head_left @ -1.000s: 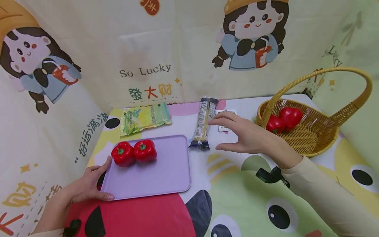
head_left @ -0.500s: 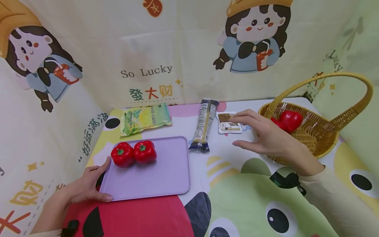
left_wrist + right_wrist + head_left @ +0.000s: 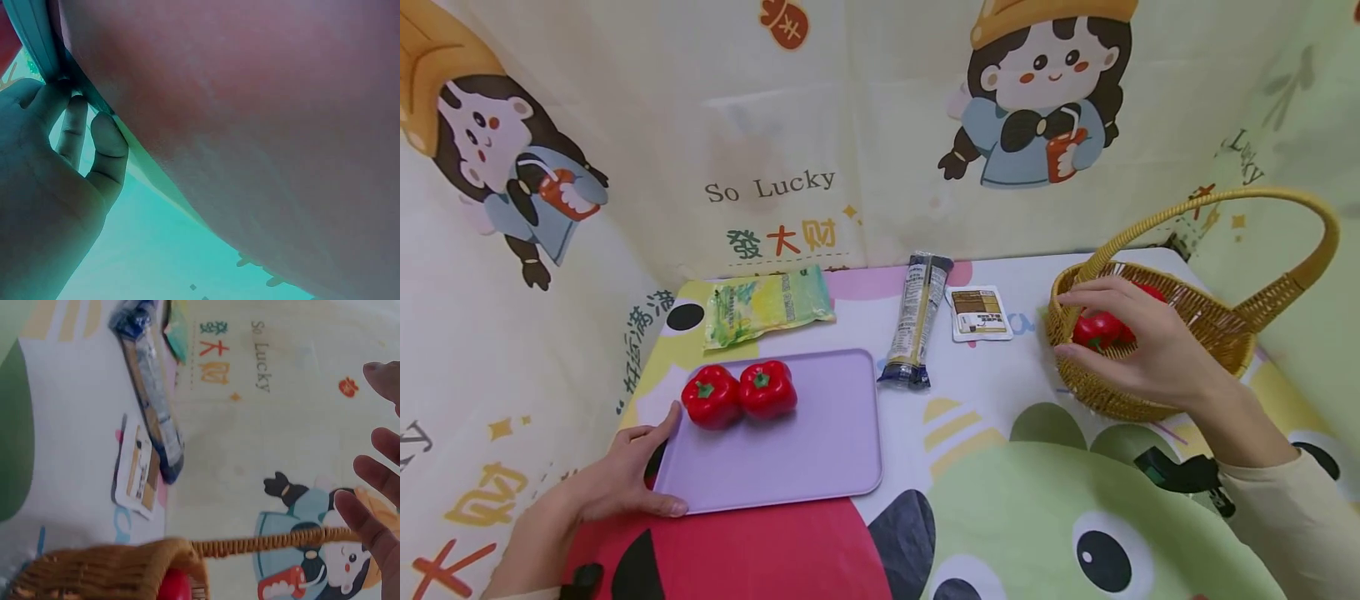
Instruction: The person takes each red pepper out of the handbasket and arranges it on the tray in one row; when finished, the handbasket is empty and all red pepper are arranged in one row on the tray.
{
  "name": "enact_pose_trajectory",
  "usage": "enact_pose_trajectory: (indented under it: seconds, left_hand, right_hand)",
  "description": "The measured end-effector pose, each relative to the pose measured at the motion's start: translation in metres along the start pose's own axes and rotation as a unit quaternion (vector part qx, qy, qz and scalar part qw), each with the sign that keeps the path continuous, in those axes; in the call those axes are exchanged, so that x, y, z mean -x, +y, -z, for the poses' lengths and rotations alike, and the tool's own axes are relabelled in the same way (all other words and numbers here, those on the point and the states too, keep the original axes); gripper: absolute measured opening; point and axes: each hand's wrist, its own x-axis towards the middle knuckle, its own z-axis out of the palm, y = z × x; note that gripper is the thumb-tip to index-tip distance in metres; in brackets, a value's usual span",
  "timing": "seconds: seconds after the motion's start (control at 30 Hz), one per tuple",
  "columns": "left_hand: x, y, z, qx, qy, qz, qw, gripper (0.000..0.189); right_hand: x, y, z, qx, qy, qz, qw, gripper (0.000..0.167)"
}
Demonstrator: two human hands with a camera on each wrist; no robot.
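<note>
My left hand [image 3: 625,475] grips the left edge of a lilac tray [image 3: 820,450], its thumb at the near corner and its index finger farther up the side. In the left wrist view, bent fingertips [image 3: 109,134] meet that edge. Two red bell peppers [image 3: 711,393] [image 3: 767,389] sit side by side in the tray's far left part. Over the near left side of a wicker basket [image 3: 1206,342], my right hand [image 3: 1138,342] hovers with thumb and fingers spread apart, holding nothing. Red peppers [image 3: 1096,331] lie inside the basket, partly hidden behind that hand.
Behind the tray lies a yellow-green packet [image 3: 767,306]. A long dark-ended packet [image 3: 916,321] and a small flat sachet [image 3: 980,314] lie between tray and basket. The basket's tall handle [image 3: 1262,196] arches up on the right, near the printed cloth wall [image 3: 895,125].
My right hand has moved right, from beside the long packet, past the sachet, to over the basket, uncovering the sachet. The left hand and the tray stay in place.
</note>
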Motion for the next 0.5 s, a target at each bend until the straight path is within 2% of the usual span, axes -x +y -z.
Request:
enact_pose_trajectory:
  seconds: [0.2,0.3,0.5]
  left_hand:
    - [-0.003,0.0,-0.001,0.008,-0.004,0.01,0.9999,0.142]
    - [-0.001,-0.003,-0.001,0.008,-0.01,0.017,0.9998,0.143]
    - [-0.004,-0.008,-0.001,0.014,-0.014,0.02,0.9996,0.141]
  right_hand:
    - [0.001,-0.012,0.014,0.021,0.073,0.017,0.997,0.071]
    - [0.01,-0.01,0.017,0.019,0.086,0.015,0.996,0.069]
    - [0.029,0.007,0.021,-0.001,0.097,0.038,0.9946,0.062]
